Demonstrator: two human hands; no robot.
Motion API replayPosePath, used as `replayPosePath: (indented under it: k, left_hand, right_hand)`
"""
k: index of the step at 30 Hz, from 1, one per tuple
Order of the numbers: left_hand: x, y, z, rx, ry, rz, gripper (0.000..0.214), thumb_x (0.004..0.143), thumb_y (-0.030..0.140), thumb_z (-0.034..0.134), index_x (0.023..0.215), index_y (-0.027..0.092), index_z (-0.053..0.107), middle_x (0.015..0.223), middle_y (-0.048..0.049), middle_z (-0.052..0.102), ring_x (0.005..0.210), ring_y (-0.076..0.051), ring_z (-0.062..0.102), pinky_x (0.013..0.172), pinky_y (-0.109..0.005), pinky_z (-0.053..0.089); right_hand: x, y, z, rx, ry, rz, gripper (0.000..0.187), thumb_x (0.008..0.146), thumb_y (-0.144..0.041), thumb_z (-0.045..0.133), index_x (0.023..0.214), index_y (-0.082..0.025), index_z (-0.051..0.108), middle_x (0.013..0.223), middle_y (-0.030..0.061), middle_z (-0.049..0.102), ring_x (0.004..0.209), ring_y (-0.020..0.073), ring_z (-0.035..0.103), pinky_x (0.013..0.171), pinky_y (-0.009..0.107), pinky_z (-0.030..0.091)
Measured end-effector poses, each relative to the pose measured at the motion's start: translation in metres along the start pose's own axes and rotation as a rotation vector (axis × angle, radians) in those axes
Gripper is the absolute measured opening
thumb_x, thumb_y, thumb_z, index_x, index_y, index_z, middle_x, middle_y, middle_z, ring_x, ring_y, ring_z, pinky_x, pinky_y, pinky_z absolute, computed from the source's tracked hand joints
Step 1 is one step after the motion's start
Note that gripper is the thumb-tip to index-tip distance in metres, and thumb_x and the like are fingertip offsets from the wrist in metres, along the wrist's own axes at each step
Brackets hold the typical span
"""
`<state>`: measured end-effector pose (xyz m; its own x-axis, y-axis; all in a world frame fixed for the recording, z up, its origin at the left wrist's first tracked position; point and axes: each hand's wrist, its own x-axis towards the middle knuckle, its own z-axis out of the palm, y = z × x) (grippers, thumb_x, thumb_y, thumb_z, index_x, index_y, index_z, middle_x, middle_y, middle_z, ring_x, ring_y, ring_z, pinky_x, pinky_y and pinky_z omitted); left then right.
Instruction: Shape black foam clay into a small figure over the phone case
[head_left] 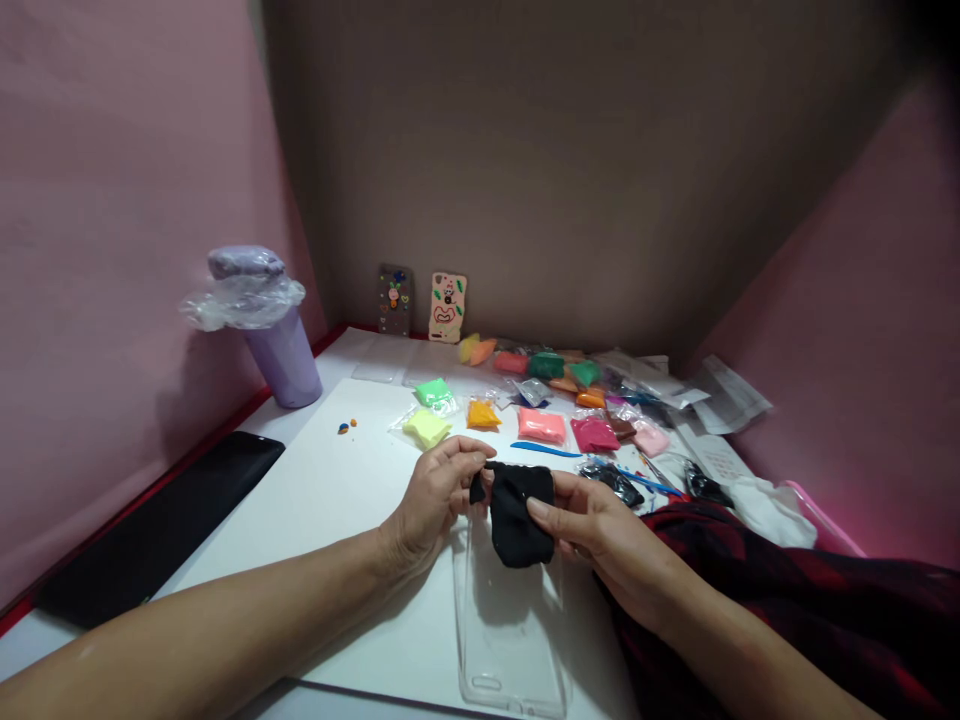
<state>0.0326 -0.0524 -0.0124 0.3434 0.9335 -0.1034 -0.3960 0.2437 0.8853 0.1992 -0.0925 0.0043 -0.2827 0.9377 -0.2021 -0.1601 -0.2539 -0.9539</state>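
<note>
A flat, soft black piece of modelling clay [521,520] hangs between my two hands, its lower edge rounded. My left hand [442,485] is closed in a pinch on its upper left corner, where a small bit sticks out to the side. On the right edge, my right hand [592,515] grips it with the thumb across the front and the fingers behind. Below the clay, a clear phone case [510,640] lies on the white board [337,590], its upper part partly hidden by the clay and my hands.
Several bright clay packets, among them a coral one [541,426], lie behind my hands near a blue modelling tool [545,450]. Two decorated phone cases [448,308] lean on the back wall. A purple bin [285,350] and a long black object [165,520] are at left.
</note>
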Motion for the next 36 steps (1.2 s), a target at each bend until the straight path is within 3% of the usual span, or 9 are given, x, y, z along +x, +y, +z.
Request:
replayPosePath:
  k: [6,14,20,25,36]
  left_hand:
    - [0.0017,-0.0026,-0.0011,0.062,0.032,0.088,0.012,0.069,0.018,0.066,0.077,0.014,0.059,0.062,0.0014,0.055,0.056,-0.009,0.047,0.055,-0.023,0.037]
    - [0.0021,-0.0037,-0.0019,0.045,-0.014,0.121,0.011,0.077,0.024,0.061,0.08,0.013,0.063,0.061,-0.0001,0.057,0.058,-0.01,0.05,0.057,-0.024,0.039]
    - [0.0037,-0.007,-0.0038,0.078,-0.002,0.168,0.012,0.069,0.018,0.069,0.078,0.014,0.061,0.062,0.0014,0.057,0.055,-0.01,0.049,0.054,-0.023,0.038]
    - [0.0037,-0.0077,-0.0034,0.076,-0.003,0.16,0.01,0.073,0.02,0.067,0.078,0.014,0.062,0.062,0.0003,0.058,0.054,-0.01,0.05,0.054,-0.024,0.038]
    - [-0.0009,0.0001,0.0025,-0.034,-0.009,0.104,0.009,0.077,0.021,0.06,0.083,0.014,0.061,0.065,-0.0011,0.06,0.058,-0.012,0.053,0.058,-0.025,0.04]
  right_hand:
    - [0.0002,0.0003,-0.0002,0.014,-0.017,0.015,0.032,0.07,-0.035,0.074,0.095,-0.016,0.07,0.081,0.0045,0.068,0.07,0.0155,0.059,0.067,0.027,0.045]
    - [0.0007,0.0004,-0.0031,-0.055,0.034,0.009,0.039,0.068,-0.043,0.074,0.094,-0.014,0.071,0.075,0.0053,0.066,0.066,0.0159,0.057,0.061,0.026,0.045]
    - [0.0,-0.0007,-0.0009,-0.006,0.002,0.013,0.035,0.071,-0.037,0.073,0.097,-0.015,0.07,0.083,0.006,0.068,0.07,0.0153,0.059,0.065,0.026,0.045]
    - [-0.001,-0.0022,0.0003,0.059,-0.057,0.011,0.029,0.076,-0.033,0.069,0.099,-0.016,0.07,0.089,0.0069,0.069,0.075,0.0161,0.062,0.073,0.029,0.047]
    - [-0.0008,-0.0043,0.0039,0.063,0.004,-0.013,0.031,0.07,-0.035,0.075,0.096,-0.018,0.071,0.084,0.005,0.07,0.07,0.0155,0.06,0.071,0.028,0.048]
